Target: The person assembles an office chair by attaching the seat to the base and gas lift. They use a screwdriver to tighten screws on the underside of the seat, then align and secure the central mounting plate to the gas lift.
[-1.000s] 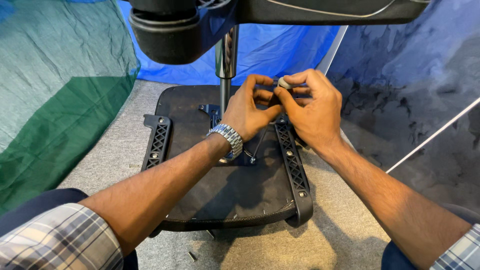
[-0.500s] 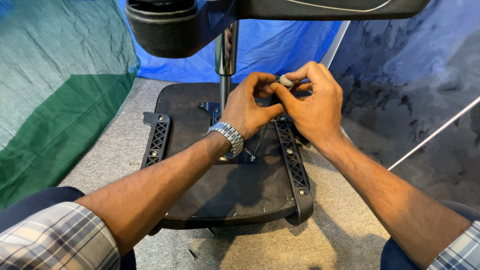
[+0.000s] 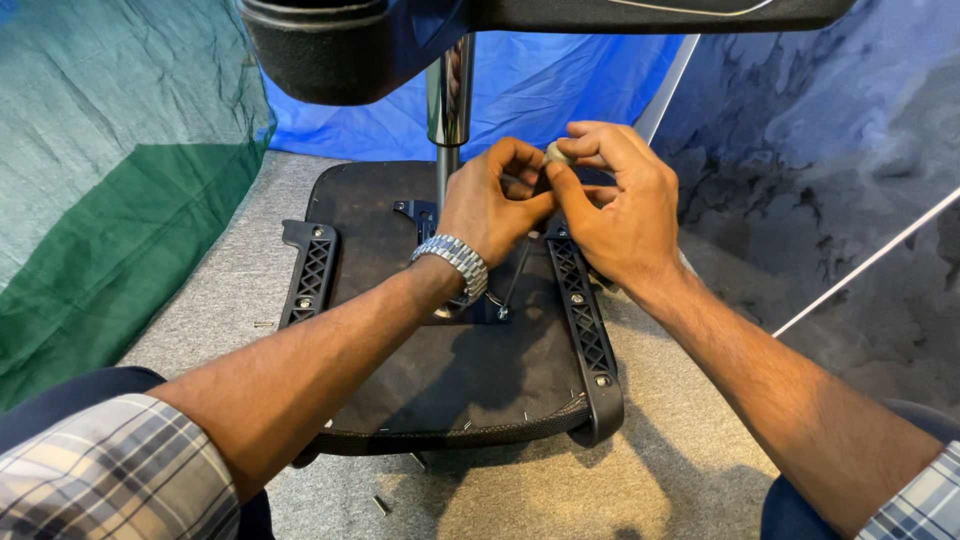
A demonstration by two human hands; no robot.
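Observation:
An upturned office chair seat [image 3: 440, 370] lies on the grey carpet, its black underside up, with two black arm brackets [image 3: 308, 272] along the sides. A chrome gas column [image 3: 449, 105] rises from its centre plate. My right hand [image 3: 612, 215] pinches a small grey knob-like part [image 3: 556, 153] between thumb and fingers above the seat. My left hand [image 3: 493, 203], with a metal watch [image 3: 452, 262] on the wrist, is curled against it, fingertips touching the same part. What lies under the hands is hidden.
The chair's black base [image 3: 340, 50] overhangs at the top. Blue and green tarpaulin [image 3: 110, 180] hangs at the left and back, dark marbled sheeting [image 3: 830, 170] at the right. Small loose screws [image 3: 380, 505] lie on the carpet near the seat's front edge.
Both hands have shifted slightly, staying together at the small part beside the column. The view has tilted a little; the seat has not moved.

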